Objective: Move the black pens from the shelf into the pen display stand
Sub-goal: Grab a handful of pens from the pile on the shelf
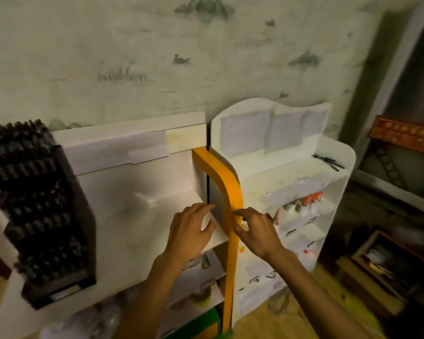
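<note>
A black stepped pen display stand (38,211), its tiers filled with black pens, stands at the left on the white shelf unit. A loose bunch of black pens (327,161) lies on the top shelf of the white rack (350,157) at the right. My left hand (190,231) hovers over the white shelf surface near its right end, fingers relaxed and spread, holding nothing. My right hand (253,231) is beside the orange side panel (231,192), fingers loosely bent, empty. Both hands are far from the loose pens and the stand.
The white rack's lower shelves hold small packaged items, some with red-orange tops (311,198). Lower shelves of the left unit hold blurred goods. A wooden box (382,260) sits on the floor at the right. Papered wall behind.
</note>
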{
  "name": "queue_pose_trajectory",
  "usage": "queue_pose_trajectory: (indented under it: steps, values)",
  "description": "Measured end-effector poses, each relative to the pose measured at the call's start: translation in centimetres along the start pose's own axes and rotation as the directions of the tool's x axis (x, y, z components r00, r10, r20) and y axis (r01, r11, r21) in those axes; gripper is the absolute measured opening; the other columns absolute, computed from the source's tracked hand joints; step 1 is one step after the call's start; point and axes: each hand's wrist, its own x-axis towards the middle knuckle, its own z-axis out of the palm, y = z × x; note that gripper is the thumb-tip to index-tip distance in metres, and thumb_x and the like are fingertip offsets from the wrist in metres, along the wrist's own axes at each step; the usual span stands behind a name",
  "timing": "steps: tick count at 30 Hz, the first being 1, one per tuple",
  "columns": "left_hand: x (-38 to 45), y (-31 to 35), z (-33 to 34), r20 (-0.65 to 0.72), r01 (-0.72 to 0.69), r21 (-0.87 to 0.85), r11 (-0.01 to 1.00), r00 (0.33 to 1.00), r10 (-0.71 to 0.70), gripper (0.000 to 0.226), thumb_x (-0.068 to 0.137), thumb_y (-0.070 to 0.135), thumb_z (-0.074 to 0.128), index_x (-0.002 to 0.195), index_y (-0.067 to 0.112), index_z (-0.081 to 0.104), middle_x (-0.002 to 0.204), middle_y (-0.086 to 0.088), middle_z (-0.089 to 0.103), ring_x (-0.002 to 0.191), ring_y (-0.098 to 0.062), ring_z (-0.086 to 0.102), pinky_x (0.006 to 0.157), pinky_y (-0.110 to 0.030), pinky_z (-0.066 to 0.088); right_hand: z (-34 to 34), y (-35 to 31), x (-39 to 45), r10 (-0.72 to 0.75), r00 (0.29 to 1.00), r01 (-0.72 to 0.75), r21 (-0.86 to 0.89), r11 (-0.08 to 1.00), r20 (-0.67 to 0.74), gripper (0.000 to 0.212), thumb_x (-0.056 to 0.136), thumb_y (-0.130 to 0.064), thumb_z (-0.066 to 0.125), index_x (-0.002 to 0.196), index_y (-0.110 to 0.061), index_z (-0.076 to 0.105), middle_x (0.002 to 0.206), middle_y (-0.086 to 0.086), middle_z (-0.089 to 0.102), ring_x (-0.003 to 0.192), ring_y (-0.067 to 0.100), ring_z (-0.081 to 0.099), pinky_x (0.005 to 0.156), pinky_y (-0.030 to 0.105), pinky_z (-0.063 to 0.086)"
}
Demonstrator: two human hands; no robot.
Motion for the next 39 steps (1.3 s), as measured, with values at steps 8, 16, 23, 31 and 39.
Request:
queue_pose_trajectory:
  steps: [8,16,23,31,39]
  values:
    - [6.4,12.7,8.1,0.064,-0.065,0.024,0.998,0.996,0.064,0.045,0.101,0.041,0.049,0.145,0.033,0.047,0.149,0.008,0.047,0.134,-0.014,0.045,0.112,-0.034,0.038,-6.9,14.6,-0.6,0.054,0.998,-0.054,0.001,0.999,-0.015,0.035,0.096,-0.036,0.056,0.129,-0.026,0.062,0.124,0.000,0.065,0.107,0.020,0.063,0.083,0.029,0.048]
    - [13.2,20.0,15.5,0.097,-0.042,0.024,0.999,0.995,0.039,0.044,0.101,0.046,0.047,0.144,0.036,0.046,0.150,0.010,0.047,0.134,-0.015,0.046,0.114,-0.037,0.033,-10.4,25.8,2.1,0.111,0.993,-0.111,0.004,0.994,-0.029,0.037,0.095,-0.037,0.057,0.132,-0.029,0.059,0.134,-0.003,0.061,0.114,0.018,0.061,0.090,0.034,0.052]
    - [22.1,22.6,22.4,0.120,-0.043,0.034,0.998,0.992,0.039,0.043,0.100,0.044,0.048,0.143,0.036,0.046,0.147,0.009,0.050,0.130,-0.015,0.050,0.108,-0.033,0.036,-11.6,35.3,8.9,0.119,0.993,-0.119,-0.033,0.992,-0.006,0.038,0.096,-0.036,0.056,0.133,-0.027,0.059,0.130,-0.002,0.063,0.110,0.019,0.062,0.090,0.031,0.050]
    - [34.6,23.6,28.7,0.101,0.077,-0.030,0.997,0.992,-0.073,0.043,0.100,0.044,0.049,0.142,0.035,0.047,0.149,0.008,0.047,0.131,-0.016,0.049,0.111,-0.038,0.039,-12.7,46.1,19.8,0.148,0.988,-0.150,0.040,0.988,0.038,0.034,0.096,-0.034,0.059,0.128,-0.026,0.063,0.126,-0.002,0.064,0.104,0.013,0.063,0.083,0.025,0.050]
    - [43.8,25.6,34.4,0.092,0.122,-0.015,0.992,0.988,-0.120,0.042,0.097,0.047,0.051,0.138,0.037,0.051,0.144,0.008,0.052,0.126,-0.016,0.053,0.106,-0.034,0.038,-15.1,54.9,28.6,0.127,0.992,-0.127,0.070,0.989,0.005,0.032,0.093,-0.031,0.066,0.125,-0.027,0.064,0.124,-0.002,0.065,0.100,0.011,0.063,0.085,0.023,0.052]
